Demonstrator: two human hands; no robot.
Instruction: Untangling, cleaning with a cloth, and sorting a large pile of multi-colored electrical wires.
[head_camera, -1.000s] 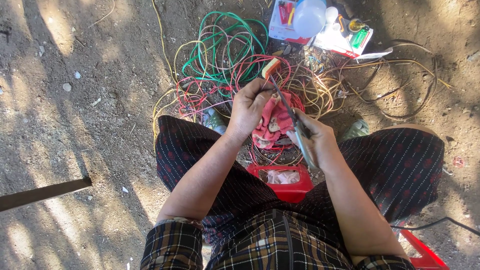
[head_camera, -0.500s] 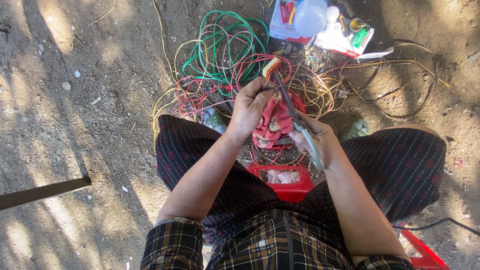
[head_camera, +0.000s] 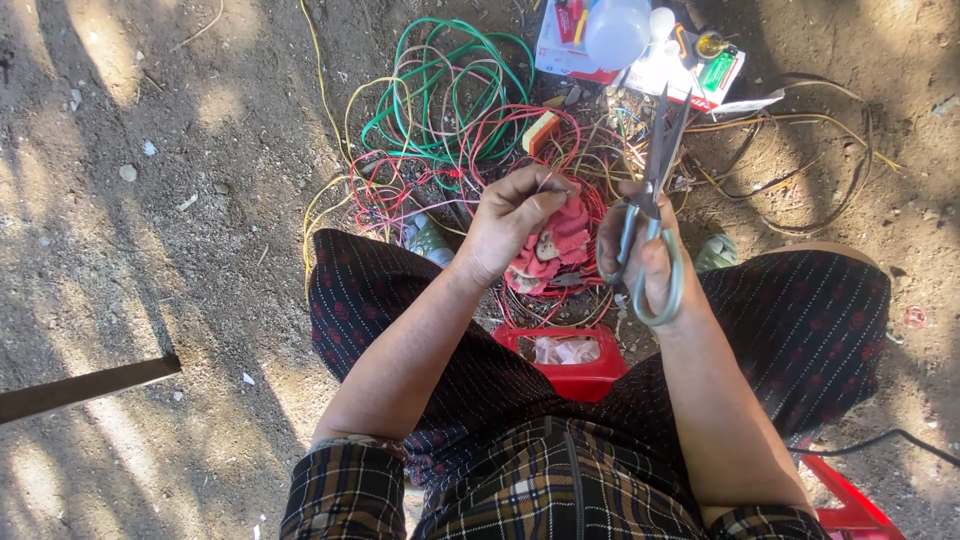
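I sit on bare dirt with my knees apart. My left hand (head_camera: 515, 215) pinches the end of a thin wire (head_camera: 549, 183) between thumb and fingers, raised over a pink-red crumpled bundle (head_camera: 555, 250) on the ground. My right hand (head_camera: 645, 255) grips pale-handled scissors (head_camera: 652, 200) with the blades pointing up and slightly apart, just to the right of the left hand. Both hands hover above a tangle of red, green, yellow and white wires (head_camera: 450, 130).
A small red tray (head_camera: 570, 375) with a scrap of clear plastic lies between my legs. A box with tools, a white bulb and a green item (head_camera: 640, 45) lies at the top. A dark plank (head_camera: 80, 388) juts in from the left. Another red edge (head_camera: 850, 505) shows at bottom right.
My right hand has turned the scissors from pointing down to blades up and moved right. My left hand has lifted a little, pinching the wire end.
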